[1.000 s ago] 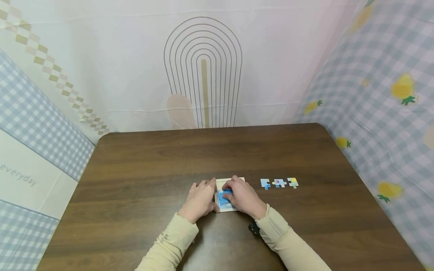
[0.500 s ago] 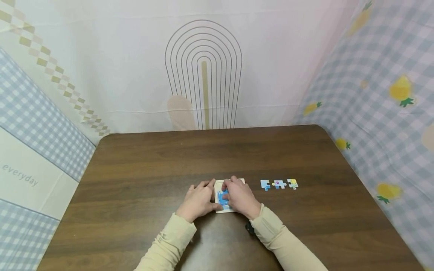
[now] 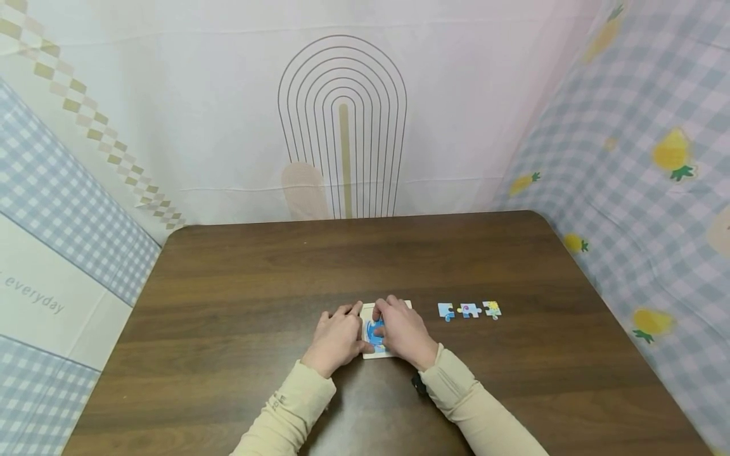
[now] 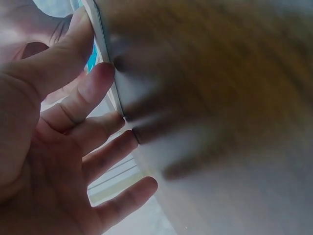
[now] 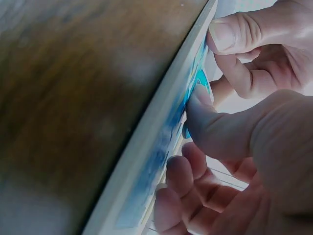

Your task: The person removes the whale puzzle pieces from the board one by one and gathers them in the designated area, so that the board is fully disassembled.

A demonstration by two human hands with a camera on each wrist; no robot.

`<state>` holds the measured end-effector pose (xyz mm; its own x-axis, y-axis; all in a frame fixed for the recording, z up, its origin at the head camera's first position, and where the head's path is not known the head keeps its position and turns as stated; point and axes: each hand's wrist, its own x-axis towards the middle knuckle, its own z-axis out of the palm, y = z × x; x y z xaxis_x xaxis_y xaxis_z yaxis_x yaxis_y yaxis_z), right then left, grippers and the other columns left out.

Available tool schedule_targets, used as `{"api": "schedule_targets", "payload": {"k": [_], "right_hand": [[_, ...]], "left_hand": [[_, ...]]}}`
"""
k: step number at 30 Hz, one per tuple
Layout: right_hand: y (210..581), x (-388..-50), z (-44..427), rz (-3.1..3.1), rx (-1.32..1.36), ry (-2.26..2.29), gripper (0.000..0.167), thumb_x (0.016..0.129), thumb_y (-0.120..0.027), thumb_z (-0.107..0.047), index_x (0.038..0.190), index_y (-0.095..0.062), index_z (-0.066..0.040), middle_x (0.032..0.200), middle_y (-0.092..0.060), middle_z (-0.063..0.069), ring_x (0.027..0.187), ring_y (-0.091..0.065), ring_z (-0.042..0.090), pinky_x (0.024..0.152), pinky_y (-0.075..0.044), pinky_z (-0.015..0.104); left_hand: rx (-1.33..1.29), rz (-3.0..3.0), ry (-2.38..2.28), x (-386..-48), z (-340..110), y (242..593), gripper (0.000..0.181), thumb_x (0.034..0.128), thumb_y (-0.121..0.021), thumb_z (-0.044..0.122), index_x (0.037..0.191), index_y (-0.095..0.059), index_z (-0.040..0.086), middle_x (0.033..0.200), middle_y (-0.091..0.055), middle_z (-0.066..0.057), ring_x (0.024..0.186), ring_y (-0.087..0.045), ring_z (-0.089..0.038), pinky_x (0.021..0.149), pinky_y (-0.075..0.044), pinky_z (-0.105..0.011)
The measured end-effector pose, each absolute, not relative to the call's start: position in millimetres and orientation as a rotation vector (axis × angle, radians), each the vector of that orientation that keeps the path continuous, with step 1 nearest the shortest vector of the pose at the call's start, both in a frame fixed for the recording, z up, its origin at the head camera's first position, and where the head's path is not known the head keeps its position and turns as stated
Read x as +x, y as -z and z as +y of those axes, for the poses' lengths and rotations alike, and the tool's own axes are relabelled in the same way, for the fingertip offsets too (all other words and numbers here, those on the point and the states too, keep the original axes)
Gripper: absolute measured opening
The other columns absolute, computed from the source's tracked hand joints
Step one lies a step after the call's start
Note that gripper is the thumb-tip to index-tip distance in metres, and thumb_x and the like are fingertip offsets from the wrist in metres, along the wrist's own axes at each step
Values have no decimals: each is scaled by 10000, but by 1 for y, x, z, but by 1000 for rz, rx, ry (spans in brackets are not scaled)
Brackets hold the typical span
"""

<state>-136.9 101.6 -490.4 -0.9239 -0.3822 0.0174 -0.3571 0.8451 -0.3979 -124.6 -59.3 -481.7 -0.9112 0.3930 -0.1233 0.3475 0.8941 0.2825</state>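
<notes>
- Cream rim, blue picture: puzzle board [image 3: 379, 355] flat on brown table [image 3: 256, 285], partly covered by the hands.
- Left hand [image 3: 335, 342]: fingers extended, unclenched, fingertips touching the board's left edge.
- Right hand [image 3: 405, 332]: thumb and fingertips pinch bright-blue piece [image 3: 374, 332] at the board; seating unclear.
- Three loose pieces [image 3: 469, 310] in a row, right of the board: light blue, pale lilac with swirl, yellow-patterned.

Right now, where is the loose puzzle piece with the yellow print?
In the head view, the yellow-printed piece lies on the table, right of the right hand, rightmost in a row of three, beside the swirl-marked piece.
</notes>
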Motion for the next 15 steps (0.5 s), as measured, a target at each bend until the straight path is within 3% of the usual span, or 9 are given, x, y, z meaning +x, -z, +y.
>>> {"api": "schedule_targets", "payload": {"k": [7, 15], "right_hand": [[489, -133, 104, 2988, -604, 752, 239, 774, -805, -94, 780, -574, -156, 733, -505, -70, 695, -442, 143, 588, -398, 313], [488, -129, 109, 2961, -578, 936, 196, 782, -814, -135, 789, -626, -190, 693, -533, -126, 701, -474, 97, 651, -412, 298]], "left_hand": [[575, 2899, -369, -124, -58, 482, 398, 755, -789, 460, 555, -535, 228, 1469, -464, -92, 1326, -436, -269, 915, -383, -499], [583, 2919, -376, -123, -57, 482, 359, 746, -798, 446, 580, -571, 223, 1452, -482, -105, 1313, -448, -264, 898, -387, -486]]}}
